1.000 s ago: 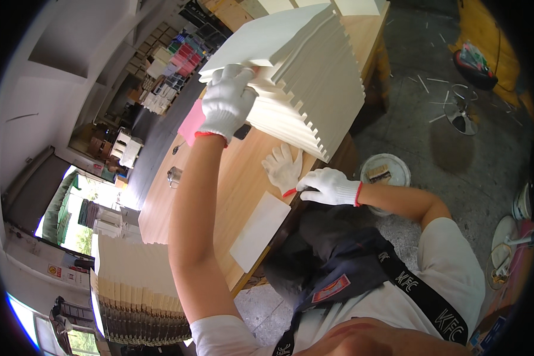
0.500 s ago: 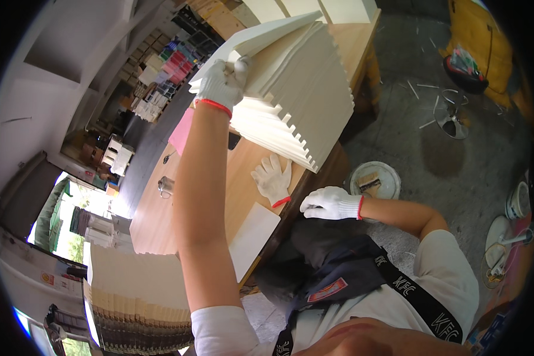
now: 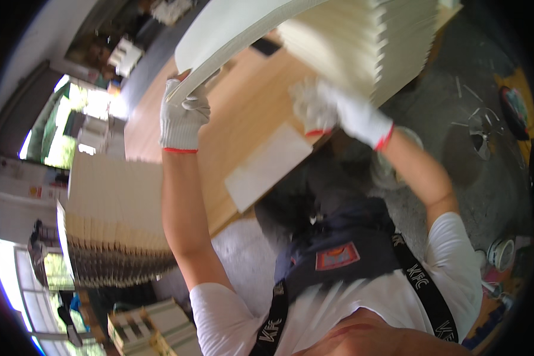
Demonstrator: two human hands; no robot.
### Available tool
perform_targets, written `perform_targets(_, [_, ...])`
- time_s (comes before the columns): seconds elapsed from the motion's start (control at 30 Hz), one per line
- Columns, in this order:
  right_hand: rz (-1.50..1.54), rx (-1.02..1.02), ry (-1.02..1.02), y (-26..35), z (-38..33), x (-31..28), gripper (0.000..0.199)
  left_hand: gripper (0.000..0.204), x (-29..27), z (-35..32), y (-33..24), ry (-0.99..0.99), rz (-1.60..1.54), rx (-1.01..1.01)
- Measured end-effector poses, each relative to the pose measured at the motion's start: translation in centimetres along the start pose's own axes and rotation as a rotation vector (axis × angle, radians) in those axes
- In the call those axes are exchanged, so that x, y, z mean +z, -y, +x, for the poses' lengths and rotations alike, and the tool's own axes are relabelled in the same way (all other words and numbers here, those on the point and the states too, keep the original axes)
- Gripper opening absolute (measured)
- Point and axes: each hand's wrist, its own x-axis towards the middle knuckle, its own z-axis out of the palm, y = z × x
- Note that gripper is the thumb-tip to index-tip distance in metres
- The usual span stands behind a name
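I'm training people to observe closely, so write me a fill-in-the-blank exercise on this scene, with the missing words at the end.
1. The person's ____ hand grips the raised panel.
2. The cuff on the right hand is coloured ____.
3. Next to the right hand is a loose, unworn ____.
4. The large stack stands on the ____.

Missing words: left; red; glove; table.

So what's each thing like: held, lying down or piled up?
Left hand: closed on white panel
White panel: gripped at near end
Right hand: blurred, grip unclear
Loose glove: lying unworn on table
White sheet: lying flat
Panel stack: piled up
Stack at left: piled too
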Motion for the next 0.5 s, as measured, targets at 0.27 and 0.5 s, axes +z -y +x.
perform_targets(0.27, [-0.687, 0.344, -0.077, -3.4, 11.8, 0.1, 0.060, 0.040, -20.9, -13.7, 5.8, -0.547, 0.431, -0.028])
perform_targets(0.5, [-1.057, 0.546, 0.191, -5.7, 14.7, 0.3, 0.058, 0.045, -17.9, -11.1, 10.8, -0.687, 0.424, -0.067])
